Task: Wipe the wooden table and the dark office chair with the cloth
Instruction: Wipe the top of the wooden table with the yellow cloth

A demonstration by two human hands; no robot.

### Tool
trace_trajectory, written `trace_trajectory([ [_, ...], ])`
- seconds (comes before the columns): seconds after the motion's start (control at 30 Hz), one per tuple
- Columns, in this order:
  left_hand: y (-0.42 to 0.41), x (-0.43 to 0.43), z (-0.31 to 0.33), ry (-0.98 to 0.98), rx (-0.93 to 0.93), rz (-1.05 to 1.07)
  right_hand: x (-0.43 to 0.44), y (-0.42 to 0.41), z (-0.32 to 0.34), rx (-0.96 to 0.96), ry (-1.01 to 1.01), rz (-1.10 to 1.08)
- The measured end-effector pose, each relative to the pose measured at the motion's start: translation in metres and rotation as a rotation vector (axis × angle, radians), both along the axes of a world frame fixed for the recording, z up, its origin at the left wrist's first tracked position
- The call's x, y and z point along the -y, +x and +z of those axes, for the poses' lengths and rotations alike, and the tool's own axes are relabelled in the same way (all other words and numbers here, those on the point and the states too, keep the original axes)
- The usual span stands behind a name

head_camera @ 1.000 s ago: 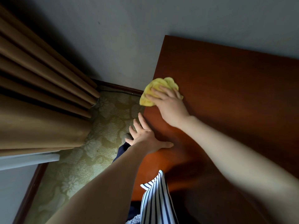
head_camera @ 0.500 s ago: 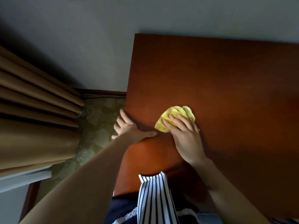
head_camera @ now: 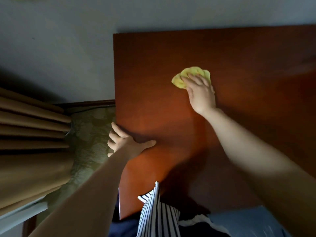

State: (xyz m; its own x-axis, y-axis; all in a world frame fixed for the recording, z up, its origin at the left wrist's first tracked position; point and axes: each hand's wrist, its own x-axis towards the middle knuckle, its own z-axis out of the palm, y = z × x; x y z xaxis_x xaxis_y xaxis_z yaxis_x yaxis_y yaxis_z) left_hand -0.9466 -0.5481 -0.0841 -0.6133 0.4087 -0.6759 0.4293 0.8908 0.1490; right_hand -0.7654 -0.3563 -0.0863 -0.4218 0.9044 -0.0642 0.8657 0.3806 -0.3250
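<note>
Right hand (head_camera: 201, 94) pressed the cloth (head_camera: 187, 75), fingers straight, on the table (head_camera: 150, 74) to wipe; left hand (head_camera: 127, 143), fingers spread, braced its left edge for support.

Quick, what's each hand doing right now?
Left hand: open, fingers spread, resting on the wooden table at its left edge.
Right hand: open, pressing the yellow cloth onto the table.

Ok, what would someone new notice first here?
The yellow cloth stands out bright against the dark red-brown table, pressed under the right hand out toward the wall. Next comes the left hand on the table's left edge, thumb on top. Brown curtain folds fill the far left.
</note>
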Motion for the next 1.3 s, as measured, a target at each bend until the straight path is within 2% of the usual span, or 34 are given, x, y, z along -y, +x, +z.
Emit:
trace_trajectory([
  [0.17, 0.0, -0.001, 0.001, -0.021, 0.033, -0.011, -0.047, -0.019, 0.006, 0.084, -0.107, -0.11],
  [0.33, -0.002, -0.001, 0.003, -0.018, 0.061, -0.008, -0.019, -0.04, 0.003, 0.113, -0.117, -0.144],
  [0.47, -0.003, -0.003, 0.01, 0.018, 0.091, 0.013, 0.027, -0.038, 0.002, 0.12, -0.081, 0.053],
  [0.63, -0.013, 0.0, 0.022, 0.055, 0.273, -0.004, 0.106, -0.02, 0.003, 0.048, -0.002, 0.264],
  [0.77, -0.016, 0.005, 0.026, 0.134, 0.345, 0.022, 0.155, -0.01, 0.006, 0.046, 0.022, 0.406],
  [0.9, -0.028, 0.017, 0.028, 0.311, 0.63, 0.184, 0.181, 0.002, 0.007, 0.043, 0.033, 0.606],
  [0.97, -0.038, 0.017, 0.03, 0.386, 0.692, 0.278, 0.183, 0.004, 0.005, 0.064, 0.059, 0.734],
  [1.13, -0.049, -0.009, 0.031, 0.46, 0.365, 0.216, 0.149, -0.009, 0.008, 0.052, 0.075, 0.907],
  [1.3, -0.046, -0.037, 0.021, 0.589, 0.137, 0.109, 0.117, -0.05, 0.011, 0.01, 0.006, 0.761],
])
